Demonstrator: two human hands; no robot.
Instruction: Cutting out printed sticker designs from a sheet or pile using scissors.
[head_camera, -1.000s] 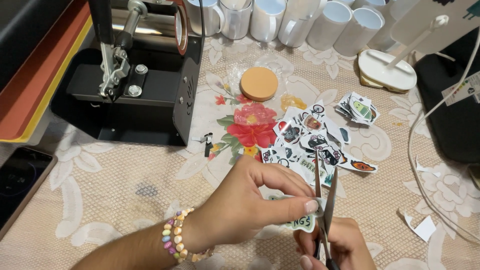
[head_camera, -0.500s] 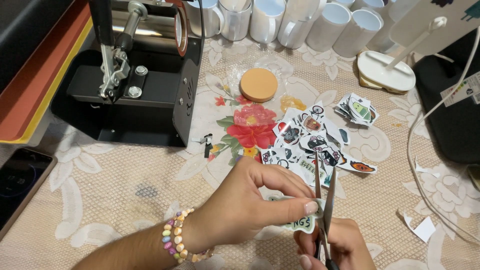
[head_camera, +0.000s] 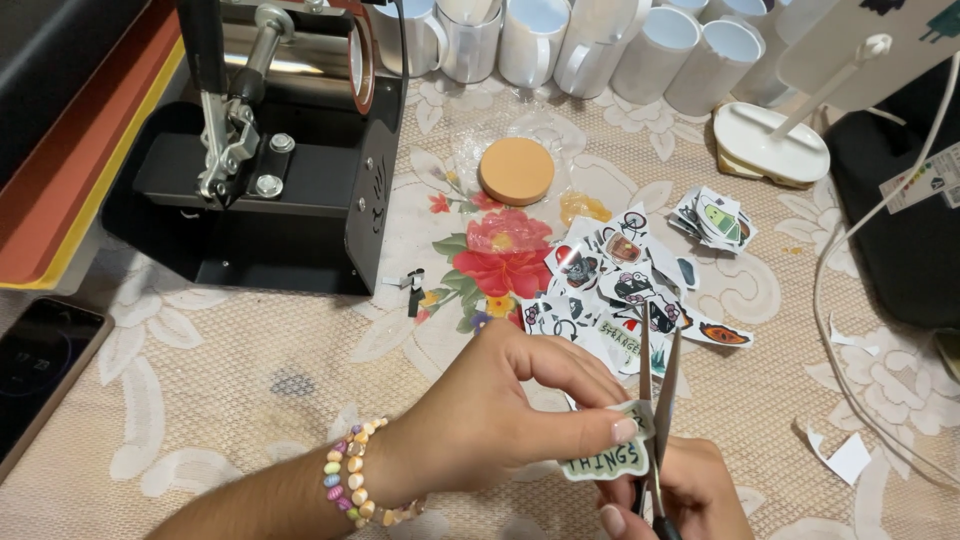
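My left hand (head_camera: 490, 420), with a beaded bracelet on the wrist, pinches a small printed paper sticker (head_camera: 605, 460) between thumb and forefinger at the bottom of the head view. My right hand (head_camera: 680, 495) is under it and grips a pair of scissors (head_camera: 655, 400), blades pointing up and slightly apart, set against the sticker's right edge. Just beyond the blades lies a pile of cut-out stickers (head_camera: 620, 285) on the lace tablecloth.
A black mug heat press (head_camera: 280, 170) stands at the upper left. A row of white mugs (head_camera: 590, 40) lines the back. A round cork coaster (head_camera: 516, 170), a white lamp base (head_camera: 770, 155), a second sticker heap (head_camera: 715, 220), a phone (head_camera: 40, 370), a white cable (head_camera: 830, 300) and paper scraps (head_camera: 845, 455) lie around.
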